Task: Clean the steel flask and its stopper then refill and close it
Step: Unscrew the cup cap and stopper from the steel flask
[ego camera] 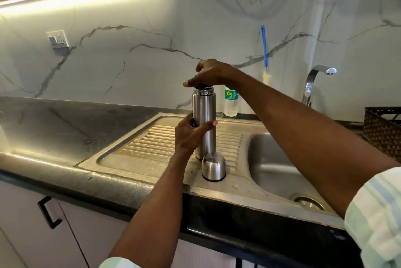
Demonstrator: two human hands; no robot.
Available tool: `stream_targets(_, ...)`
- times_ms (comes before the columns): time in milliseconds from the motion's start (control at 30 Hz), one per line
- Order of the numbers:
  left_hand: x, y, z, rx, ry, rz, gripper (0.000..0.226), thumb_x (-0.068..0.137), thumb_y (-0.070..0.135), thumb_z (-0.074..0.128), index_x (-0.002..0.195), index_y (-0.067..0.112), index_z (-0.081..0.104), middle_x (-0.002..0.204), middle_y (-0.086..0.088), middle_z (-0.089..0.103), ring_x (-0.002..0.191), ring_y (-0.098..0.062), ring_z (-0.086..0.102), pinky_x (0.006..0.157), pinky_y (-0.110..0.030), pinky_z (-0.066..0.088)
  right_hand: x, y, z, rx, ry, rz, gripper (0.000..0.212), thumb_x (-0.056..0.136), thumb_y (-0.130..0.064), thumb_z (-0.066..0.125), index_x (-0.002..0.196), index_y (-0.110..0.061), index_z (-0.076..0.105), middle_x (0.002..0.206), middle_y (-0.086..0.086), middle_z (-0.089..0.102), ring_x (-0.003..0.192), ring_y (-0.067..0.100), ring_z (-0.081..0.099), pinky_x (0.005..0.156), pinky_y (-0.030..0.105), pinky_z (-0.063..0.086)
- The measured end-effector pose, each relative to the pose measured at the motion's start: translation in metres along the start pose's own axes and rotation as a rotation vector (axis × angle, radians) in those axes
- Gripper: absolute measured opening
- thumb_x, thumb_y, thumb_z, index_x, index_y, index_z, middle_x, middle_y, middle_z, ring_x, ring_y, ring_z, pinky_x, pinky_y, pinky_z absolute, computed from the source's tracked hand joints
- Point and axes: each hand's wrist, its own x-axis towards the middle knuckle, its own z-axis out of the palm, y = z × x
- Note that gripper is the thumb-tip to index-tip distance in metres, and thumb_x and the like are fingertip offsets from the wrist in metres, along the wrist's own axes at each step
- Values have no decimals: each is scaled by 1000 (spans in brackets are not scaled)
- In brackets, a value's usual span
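The steel flask (204, 113) stands upright on the ribbed drainboard (138, 148) of the sink. My left hand (189, 133) grips its lower body from the left. My right hand (209, 73) sits on top of the flask's mouth, fingers curled round the dark stopper (202, 86), which is mostly hidden under the hand. The flask's steel cup lid (213, 167) stands upside down on the drainboard just in front of the flask.
The sink basin (280, 165) with its drain lies to the right, a steel tap (312, 83) behind it. A plastic water bottle (231, 103) stands behind the flask. A blue bottle brush (264, 50) hangs on the wall. A woven basket (384, 131) sits far right.
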Motion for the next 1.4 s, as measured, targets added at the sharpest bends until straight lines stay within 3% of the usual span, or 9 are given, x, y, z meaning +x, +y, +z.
stream_targets(67, 0, 0, 0, 2, 3, 3, 66, 71, 37, 87, 128, 17, 59, 112, -1, 69, 99, -15, 67, 85, -29, 56, 1, -1, 5, -154, 99, 40, 70, 79, -60, 69, 127, -11, 55, 128, 8, 51, 121, 26, 47, 96, 37, 42)
stream_targets(300, 0, 0, 0, 9, 3, 13, 64, 72, 37, 87, 127, 17, 60, 108, 2, 67, 97, -15, 67, 80, -23, 54, -6, 3, -6, 321, 6, -56, 35, 80, -4, 60, 115, -5, 61, 97, 6, 62, 103, 24, 59, 84, 32, 51)
stream_targets(533, 1, -1, 0, -3, -1, 19, 63, 72, 37, 86, 126, 18, 60, 107, 3, 67, 98, -15, 67, 86, -31, 57, 4, 7, 8, -63, 115, -12, 65, 76, -61, 71, 114, -10, 62, 108, 6, 61, 102, 21, 57, 84, 34, 48)
stream_targets(833, 1, 0, 1, 21, 8, 29, 66, 72, 38, 86, 129, 17, 59, 112, 1, 66, 99, -16, 65, 80, -22, 53, -11, -1, -1, 310, 23, -79, 34, 84, -2, 57, 117, -10, 62, 100, 2, 61, 89, 13, 57, 62, 19, 46)
stream_targets(1000, -1, 1, 1, 20, 23, 31, 63, 71, 39, 87, 125, 19, 62, 107, 4, 68, 97, -14, 67, 77, -19, 53, -4, -1, 11, -109, 187, 51, 66, 79, -54, 71, 128, -12, 55, 132, 13, 49, 126, 29, 43, 98, 37, 42)
stream_targets(1067, -1, 1, 2, 29, 30, 28, 63, 70, 40, 88, 124, 19, 63, 106, 3, 69, 96, -13, 68, 79, -23, 55, -3, -1, 17, -182, 278, 66, 67, 77, -63, 68, 119, -11, 59, 131, 15, 53, 123, 30, 46, 91, 35, 41)
stream_targets(1200, 0, -1, 2, 25, 36, 21, 63, 68, 42, 89, 121, 19, 66, 106, 3, 72, 94, -12, 69, 84, -31, 58, -5, -7, 20, -158, 290, 18, 21, 83, -30, 67, 79, -15, 52, 110, 9, 67, 107, 26, 60, 77, 27, 35)
stream_targets(1300, 0, -1, 3, 36, 42, 29, 66, 68, 42, 88, 125, 17, 64, 110, 0, 72, 96, -14, 69, 85, -31, 58, -6, -20, 14, -169, 190, 20, 7, 81, -14, 54, 86, -16, 50, 114, 8, 64, 110, 27, 58, 82, 31, 43)
stream_targets(1400, -1, -2, 3, 52, 48, 39, 63, 68, 44, 88, 121, 20, 64, 109, 0, 71, 95, -14, 69, 82, -28, 57, 0, -21, 7, -51, 119, 61, 22, 81, -11, 55, 101, -12, 64, 111, 6, 66, 100, 24, 63, 89, 36, 54)
